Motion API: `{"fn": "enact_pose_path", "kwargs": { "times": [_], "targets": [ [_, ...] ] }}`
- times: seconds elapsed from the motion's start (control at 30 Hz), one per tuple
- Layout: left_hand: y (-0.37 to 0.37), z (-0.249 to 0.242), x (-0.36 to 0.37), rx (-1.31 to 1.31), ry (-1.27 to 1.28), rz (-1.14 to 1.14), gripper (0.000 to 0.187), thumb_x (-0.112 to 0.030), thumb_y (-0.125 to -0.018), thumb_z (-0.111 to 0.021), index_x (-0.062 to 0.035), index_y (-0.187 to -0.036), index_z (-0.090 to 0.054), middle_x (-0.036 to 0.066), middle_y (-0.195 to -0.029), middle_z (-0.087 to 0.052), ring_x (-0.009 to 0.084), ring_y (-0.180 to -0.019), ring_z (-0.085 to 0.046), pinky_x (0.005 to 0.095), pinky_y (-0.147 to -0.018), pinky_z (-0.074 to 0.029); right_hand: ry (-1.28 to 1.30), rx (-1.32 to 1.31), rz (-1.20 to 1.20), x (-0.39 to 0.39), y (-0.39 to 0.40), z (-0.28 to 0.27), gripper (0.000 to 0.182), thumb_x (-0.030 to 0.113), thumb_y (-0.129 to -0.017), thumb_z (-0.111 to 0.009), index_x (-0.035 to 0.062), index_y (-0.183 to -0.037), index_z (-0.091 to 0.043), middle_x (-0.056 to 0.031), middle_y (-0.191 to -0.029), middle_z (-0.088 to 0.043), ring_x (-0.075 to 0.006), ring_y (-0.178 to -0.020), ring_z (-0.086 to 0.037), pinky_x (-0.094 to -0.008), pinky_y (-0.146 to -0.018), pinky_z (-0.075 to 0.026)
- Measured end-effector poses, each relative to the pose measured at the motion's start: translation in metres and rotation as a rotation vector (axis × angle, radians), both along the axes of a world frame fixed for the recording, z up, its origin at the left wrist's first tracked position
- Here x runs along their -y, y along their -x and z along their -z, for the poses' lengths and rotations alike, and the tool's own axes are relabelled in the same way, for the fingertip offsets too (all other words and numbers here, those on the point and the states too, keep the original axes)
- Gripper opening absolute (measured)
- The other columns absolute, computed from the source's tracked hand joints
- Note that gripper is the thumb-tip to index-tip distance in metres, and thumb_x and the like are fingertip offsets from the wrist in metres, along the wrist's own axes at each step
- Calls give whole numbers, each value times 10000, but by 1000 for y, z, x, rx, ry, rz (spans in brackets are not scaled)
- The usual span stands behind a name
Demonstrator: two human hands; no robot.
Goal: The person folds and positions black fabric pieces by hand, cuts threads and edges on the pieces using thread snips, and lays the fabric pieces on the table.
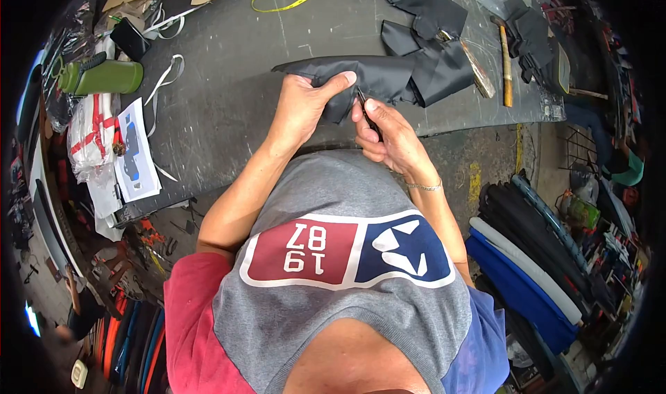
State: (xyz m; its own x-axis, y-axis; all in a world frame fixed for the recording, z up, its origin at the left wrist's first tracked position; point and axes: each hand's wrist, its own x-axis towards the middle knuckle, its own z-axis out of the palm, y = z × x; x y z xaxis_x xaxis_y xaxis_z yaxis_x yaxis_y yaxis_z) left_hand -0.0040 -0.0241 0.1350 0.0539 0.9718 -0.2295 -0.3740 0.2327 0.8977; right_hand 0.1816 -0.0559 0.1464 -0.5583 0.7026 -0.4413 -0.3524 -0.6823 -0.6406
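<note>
A folded piece of black vinyl-like fabric lies near the table's front edge. My left hand is closed on its left part, thumb pressed on top and fingers partly hidden beneath. In my right hand is a slim black pointed tool, gripped between thumb and curled fingers. Its tip meets the fabric just beside my left thumb; whether it is a pair of snips or another tool I cannot tell. More black fabric pieces lie folded to the right of the hands.
On the dark table a yellow measuring tape lies at the back. A green bottle, a phone and printed sheets are at left. A wooden-handled hammer lies at right. Fabric rolls stand below right.
</note>
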Motion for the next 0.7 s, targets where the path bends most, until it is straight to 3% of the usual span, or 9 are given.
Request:
{"fn": "enact_pose_path", "kwargs": {
  "times": [0.3,0.4,0.47,0.53,0.57,0.6,0.63,0.7],
  "targets": [
    [4,3,-1,3,16,-36,102,-70,-912,-770,20,-953,-747,12,-905,-741,72,-808,-655,249,-724,-529,-35,82,-29,0,3,2,343,366,-1123,-409,64,-1010,-526,51,-674,-369,-46,-492,-260,-237,-422,-196],
    [11,-1,-6,-269,-81,-5,102,-57,-944,-713,28,-998,-732,81,-910,-753,118,-790,-680,281,-752,-544,-174,227,-62,3,-2,-1,366,401,-1095,-466,53,-1009,-543,38,-689,-414,-50,-507,-306,-241,-440,-231],
    [22,-14,-9,-835,-86,243,156,-76,-910,-715,-20,-1054,-739,113,-922,-750,226,-783,-710,336,-740,-556,-280,381,-101,2,-10,-16,357,399,-1052,-564,43,-1023,-557,13,-728,-468,-54,-544,-376,-238,-471,-293],
    [26,-2,-3,-1166,-460,213,351,-69,-851,-677,-104,-1199,-709,157,-1006,-690,362,-864,-700,433,-768,-568,-520,582,41,1,-5,-7,410,423,-974,-686,33,-989,-560,27,-706,-483,-43,-575,-411,-235,-506,-320],
    [24,1,-2,-1235,-493,291,385,-60,-845,-669,-104,-1227,-694,149,-1016,-676,353,-880,-702,439,-772,-569,-641,681,114,-2,-2,-3,449,435,-935,-747,28,-972,-562,35,-695,-490,-38,-590,-428,-233,-524,-333],
    [21,2,-3,-1303,-528,371,420,-52,-839,-661,-105,-1255,-679,142,-1026,-662,344,-895,-704,445,-776,-571,-566,758,127,-8,-1,0,560,416,-817,-866,-3,-1047,-575,-5,-746,-571,-82,-704,-555,-257,-632,-456],
    [16,3,-4,-1370,-567,451,455,-43,-833,-653,-106,-1283,-664,134,-1036,-649,336,-911,-706,450,-780,-573,-571,815,136,-12,3,2,606,432,-800,-874,-15,-1080,-575,-24,-775,-598,-106,-742,-585,-270,-667,-480],
    [3,11,-1,-1355,-632,406,318,-46,-857,-625,-55,-1173,-664,140,-984,-616,348,-878,-698,461,-762,-574,-578,931,155,-19,14,5,704,465,-768,-889,-38,-1146,-575,-63,-833,-651,-152,-818,-644,-297,-738,-527]
  ]
}}
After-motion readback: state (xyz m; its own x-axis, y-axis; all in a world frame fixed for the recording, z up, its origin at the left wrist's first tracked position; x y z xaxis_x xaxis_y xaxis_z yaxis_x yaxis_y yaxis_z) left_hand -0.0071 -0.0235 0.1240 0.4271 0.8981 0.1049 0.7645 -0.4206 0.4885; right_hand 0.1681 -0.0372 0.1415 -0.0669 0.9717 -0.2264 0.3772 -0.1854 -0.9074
